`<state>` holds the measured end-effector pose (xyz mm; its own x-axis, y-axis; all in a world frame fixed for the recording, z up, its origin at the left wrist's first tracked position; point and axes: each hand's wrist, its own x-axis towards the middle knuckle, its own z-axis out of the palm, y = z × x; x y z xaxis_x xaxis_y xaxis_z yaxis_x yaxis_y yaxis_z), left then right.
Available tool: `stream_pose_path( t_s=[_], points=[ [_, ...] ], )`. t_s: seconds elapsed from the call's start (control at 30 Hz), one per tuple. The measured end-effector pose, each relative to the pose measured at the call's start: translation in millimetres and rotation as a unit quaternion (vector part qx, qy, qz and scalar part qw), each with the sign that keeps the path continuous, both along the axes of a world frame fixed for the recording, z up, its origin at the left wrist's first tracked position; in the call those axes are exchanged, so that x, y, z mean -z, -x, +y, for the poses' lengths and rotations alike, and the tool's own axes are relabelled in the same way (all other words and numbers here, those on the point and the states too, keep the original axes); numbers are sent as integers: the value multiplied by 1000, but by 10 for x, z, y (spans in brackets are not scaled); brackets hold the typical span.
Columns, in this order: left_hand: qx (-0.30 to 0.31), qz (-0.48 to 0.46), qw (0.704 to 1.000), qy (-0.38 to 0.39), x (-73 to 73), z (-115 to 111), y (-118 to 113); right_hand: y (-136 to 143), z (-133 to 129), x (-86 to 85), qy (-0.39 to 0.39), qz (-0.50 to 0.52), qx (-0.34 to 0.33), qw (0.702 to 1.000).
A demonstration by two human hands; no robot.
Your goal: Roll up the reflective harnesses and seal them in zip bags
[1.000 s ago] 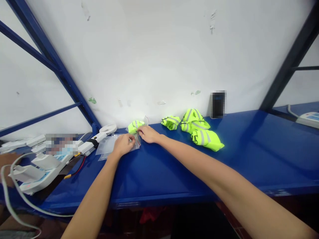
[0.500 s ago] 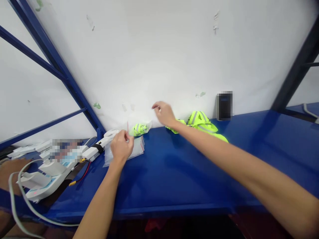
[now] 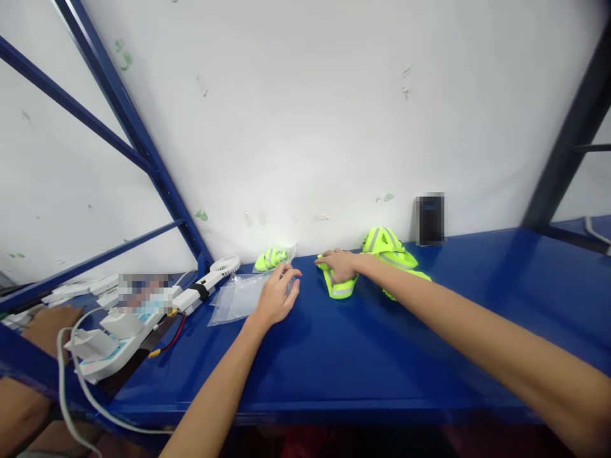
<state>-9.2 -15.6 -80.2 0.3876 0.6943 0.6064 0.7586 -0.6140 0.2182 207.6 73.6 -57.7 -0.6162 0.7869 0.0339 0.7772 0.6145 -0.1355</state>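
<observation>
My right hand [image 3: 340, 264] is closed over a neon-yellow reflective strap [image 3: 340, 291], whose grey-striped loop hangs out below the fingers on the blue shelf; the fingertips are partly hidden. My left hand [image 3: 277, 295] hovers by the right edge of some clear plastic bags [image 3: 233, 304], its fingers apart and holding nothing. Behind that hand, against the wall, lies a bundled yellow reflective strap [image 3: 271, 257] in a clear bag. A larger heap of yellow reflective straps [image 3: 383, 240] lies to the right, partly covered by my right forearm.
To the left are a white handheld fan [image 3: 225, 264], a white power strip [image 3: 107, 366] with plugs and cables, and a red-black lead [image 3: 177, 334]. Another person's hand [image 3: 50, 327] is beyond the blue frame. A dark box [image 3: 430, 219] leans on the wall.
My right hand has come down onto the yellow strap. My left hand has moved right, away from the bagged strap, and its fingers have spread. The view has shifted slightly.
</observation>
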Motion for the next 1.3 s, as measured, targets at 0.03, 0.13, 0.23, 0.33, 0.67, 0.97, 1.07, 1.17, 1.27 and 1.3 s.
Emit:
stream_pose_path(
  t_s=[0.03, 0.13, 0.23, 0.33, 0.67, 0.97, 1.07, 1.17, 1.27, 1.3],
  points=[
    [7, 2, 1000, -1, -1, -5, -19, 11, -103, 6, 14, -17, -22, 1000],
    [52, 38, 998, 16, 12, -5, -129, -45, -408, 44, 3, 18, -98, 995],
    [103, 79, 990, 55, 13, 40, -275, -171, -623, 125, -11, 117, -112, 987],
    [117, 115, 982, 99, -52, 144, -396, -274, -733, 240, -20, 187, -108, 976],
    [116, 126, 974, 150, -85, 364, -466, -341, -720, 667, -75, 286, -12, 955],
    [87, -40, 989, 116, 79, 285, -483, -232, -552, 593, -46, 421, 58, 904],
    [106, -46, 993, 39, 63, 221, -515, -195, -553, 625, 14, 532, 98, 841],
    [136, -11, 990, 18, 56, 149, -540, -183, -561, 645, 77, 611, 100, 782],
    [150, 8, 988, 21, 77, 110, -550, -177, -572, 649, 146, 667, 87, 725],
    [146, -2, 989, 18, 91, 109, -552, -180, -579, 646, 164, 681, 83, 709]
  ],
)
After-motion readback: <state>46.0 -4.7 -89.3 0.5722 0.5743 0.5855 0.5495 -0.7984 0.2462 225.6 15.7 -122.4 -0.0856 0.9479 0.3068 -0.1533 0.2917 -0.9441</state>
